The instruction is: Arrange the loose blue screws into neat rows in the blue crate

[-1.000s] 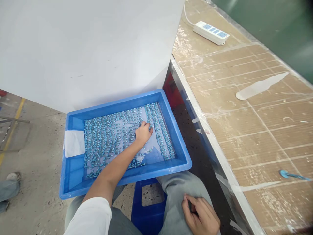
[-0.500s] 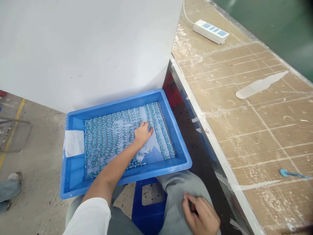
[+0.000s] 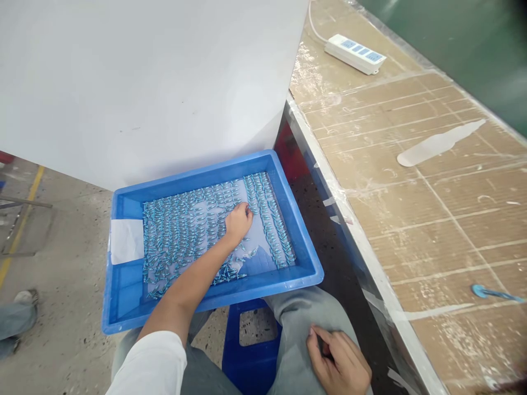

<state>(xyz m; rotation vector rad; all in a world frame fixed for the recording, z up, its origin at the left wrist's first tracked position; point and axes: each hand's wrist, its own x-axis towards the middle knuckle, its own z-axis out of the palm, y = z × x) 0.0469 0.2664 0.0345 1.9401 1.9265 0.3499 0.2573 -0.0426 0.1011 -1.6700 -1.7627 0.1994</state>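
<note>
Many small blue pieces with pointed ends (image 3: 164, 225) lie in rows on a pale sheet (image 3: 256, 236) inside a blue plastic tray (image 3: 206, 167). My left hand (image 3: 239, 220) reaches into the tray, between the wide field of pieces and the rows at its right. Its fingers are bent together, and whatever they pinch is hidden. Over my right thigh rests my right hand (image 3: 341, 359), with thumb and fingers curled to meet; no object shows clearly in it. A looser heap of pieces (image 3: 226, 272) lies near the tray's front wall.
Behind the tray stands a white panel (image 3: 156, 88). At right, a cardboard-covered table (image 3: 370, 181) bears a white power strip (image 3: 354, 53) and a blue tool-like item (image 3: 494, 292). A blue stool (image 3: 247, 351) is below. Another person's leg (image 3: 16, 321) shows at far left.
My left hand has shifted slightly to the left and its fingers have drawn closer together. My right hand and the tray stay nearly the same.
</note>
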